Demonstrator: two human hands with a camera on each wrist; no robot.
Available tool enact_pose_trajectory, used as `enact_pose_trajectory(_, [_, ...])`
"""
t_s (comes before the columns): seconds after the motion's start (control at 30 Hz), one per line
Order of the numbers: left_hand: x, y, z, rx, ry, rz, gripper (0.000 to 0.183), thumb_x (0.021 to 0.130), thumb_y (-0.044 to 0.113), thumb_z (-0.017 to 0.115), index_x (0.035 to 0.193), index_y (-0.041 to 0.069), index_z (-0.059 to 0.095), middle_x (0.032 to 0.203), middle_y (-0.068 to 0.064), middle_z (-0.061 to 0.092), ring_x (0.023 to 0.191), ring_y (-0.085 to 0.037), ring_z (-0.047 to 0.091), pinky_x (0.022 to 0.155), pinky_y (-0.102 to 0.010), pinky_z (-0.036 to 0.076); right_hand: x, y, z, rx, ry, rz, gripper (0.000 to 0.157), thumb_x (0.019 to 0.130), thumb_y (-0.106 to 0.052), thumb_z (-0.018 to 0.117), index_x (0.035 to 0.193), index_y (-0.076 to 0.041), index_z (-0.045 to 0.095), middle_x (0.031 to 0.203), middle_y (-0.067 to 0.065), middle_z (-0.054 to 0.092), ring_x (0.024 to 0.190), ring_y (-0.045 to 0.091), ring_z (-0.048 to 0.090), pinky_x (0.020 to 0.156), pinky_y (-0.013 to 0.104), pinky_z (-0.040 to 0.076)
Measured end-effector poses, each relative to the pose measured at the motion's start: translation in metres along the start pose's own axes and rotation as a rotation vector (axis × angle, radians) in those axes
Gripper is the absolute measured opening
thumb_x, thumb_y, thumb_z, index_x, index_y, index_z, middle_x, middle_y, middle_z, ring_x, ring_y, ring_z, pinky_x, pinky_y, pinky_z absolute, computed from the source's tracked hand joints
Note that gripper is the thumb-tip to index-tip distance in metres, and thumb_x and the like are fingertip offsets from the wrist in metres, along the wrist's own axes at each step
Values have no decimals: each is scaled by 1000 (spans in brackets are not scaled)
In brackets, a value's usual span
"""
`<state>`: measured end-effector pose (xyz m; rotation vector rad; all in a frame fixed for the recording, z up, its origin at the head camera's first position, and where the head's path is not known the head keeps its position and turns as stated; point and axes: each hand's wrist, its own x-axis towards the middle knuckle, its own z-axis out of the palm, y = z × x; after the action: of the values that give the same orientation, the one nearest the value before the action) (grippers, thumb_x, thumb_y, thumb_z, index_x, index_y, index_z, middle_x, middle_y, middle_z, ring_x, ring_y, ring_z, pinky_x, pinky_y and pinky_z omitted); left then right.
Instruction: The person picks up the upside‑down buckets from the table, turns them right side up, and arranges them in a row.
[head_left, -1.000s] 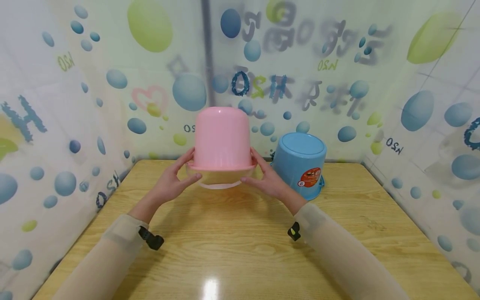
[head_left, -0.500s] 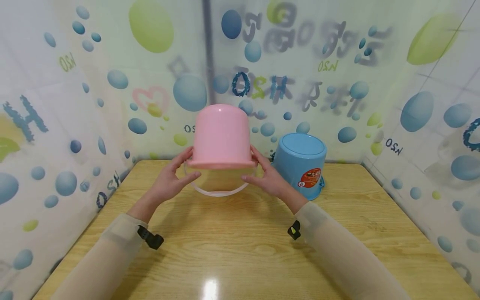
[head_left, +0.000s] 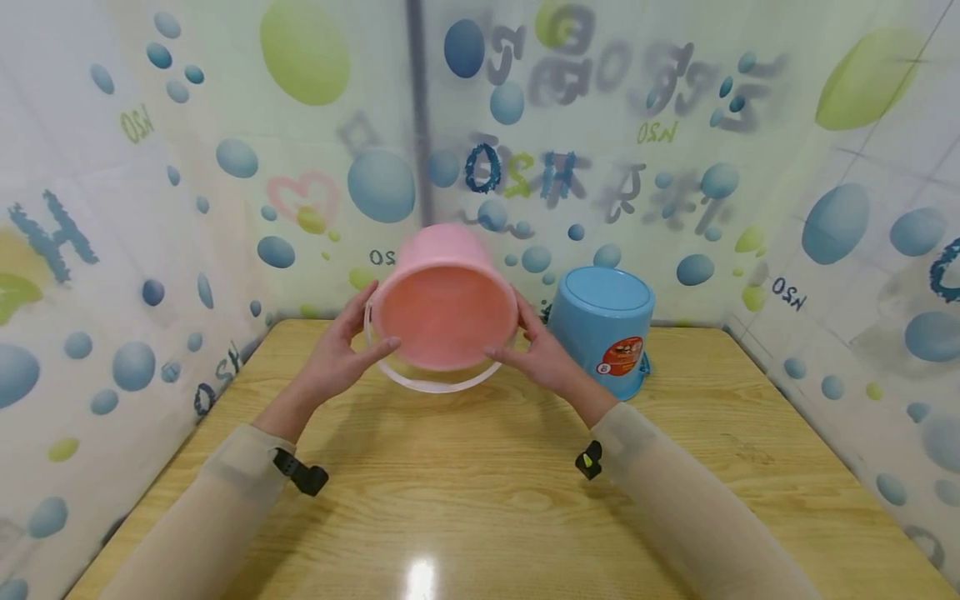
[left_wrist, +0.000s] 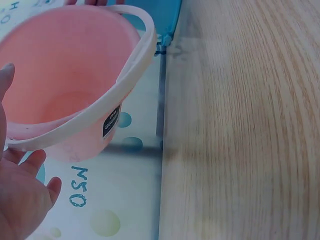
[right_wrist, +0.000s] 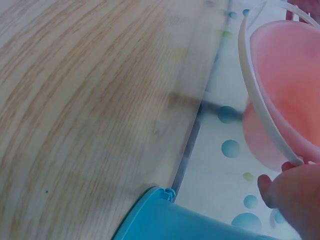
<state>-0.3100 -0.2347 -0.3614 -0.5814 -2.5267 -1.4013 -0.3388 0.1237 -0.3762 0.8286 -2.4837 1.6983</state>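
Note:
A pink bucket (head_left: 446, 312) hangs above the far part of the table, tipped on its side so that its mouth faces the head camera. Its inside shows bare walls. My left hand (head_left: 335, 358) grips the rim at the left, thumb toward the mouth and fingers along the outside. On the opposite side my right hand (head_left: 546, 358) grips the rim in the same way. The bucket's white handle (head_left: 435, 386) hangs in a loop below the mouth. In the left wrist view a dark label (left_wrist: 111, 121) shows on the bucket's outer wall.
A blue bucket (head_left: 603, 329) with a red sticker (head_left: 622, 356) stands upside down on the wooden table (head_left: 480, 483), just right of my right hand. Behind the table's far edge rises a wall covering (head_left: 645, 208) printed with bubbles; it continues along both sides.
The pink bucket was upside down, mouth downward; it has tilted so its mouth turns toward the head camera. Its handle has swung lower. The hands keep their hold; the blue bucket stays put.

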Motion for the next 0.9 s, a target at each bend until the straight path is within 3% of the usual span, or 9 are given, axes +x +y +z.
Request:
enact_pose_trajectory(0.17, [0,2,0,-21,-5,9,100,104,33,80,174,50,10,181,-1,33,164,-38,37,128,-81,21,1,-2,-2,74,-10,-46,107,103,-21,79,177,-42,4,185,-8,16,165,36,33,127,70,37])
enact_pose_trajectory(0.3, [1,2,1,-45,-6,27,103,103,29,80,172,55,9,184,8,18,166,-38,34,129,-79,22,1,-2,-3,134,-20,-57,112,102,-14,78,177,-39,-2,179,2,31,157,34,46,112,52,58])
enact_pose_trajectory(0.43, [2,2,2,-63,-3,65,105,102,23,82,173,53,11,185,12,14,165,-40,35,127,-76,30,1,0,-5,184,-22,-60,115,102,-9,78,178,-35,-5,176,12,36,155,38,50,103,36,63])
enact_pose_trajectory(0.53, [3,2,2,-71,-4,91,107,101,20,83,173,52,12,184,11,17,163,-42,40,124,-75,36,1,0,-7,211,-28,-70,115,102,-7,78,177,-39,-3,179,14,33,157,42,48,104,36,62])
enact_pose_trajectory(0.73, [5,2,1,-95,-5,142,110,98,10,84,175,47,15,180,-3,32,147,-47,56,117,-71,47,2,-1,-10,182,-24,-64,115,100,-10,81,174,-50,3,181,1,32,156,39,50,112,44,58])
enact_pose_trajectory(0.8, [6,3,-1,-97,-4,143,110,98,8,84,175,46,16,179,-7,34,144,-49,57,114,-69,51,1,-2,-11,169,-22,-58,115,99,-10,82,174,-52,4,180,-2,33,155,37,52,113,47,57])
enact_pose_trajectory(0.9, [7,4,-2,-91,1,116,109,98,10,85,175,48,17,176,-10,38,144,-48,57,109,-59,57,1,-3,-11,155,-18,-61,115,100,-9,81,174,-52,5,178,4,39,152,37,55,113,50,58])
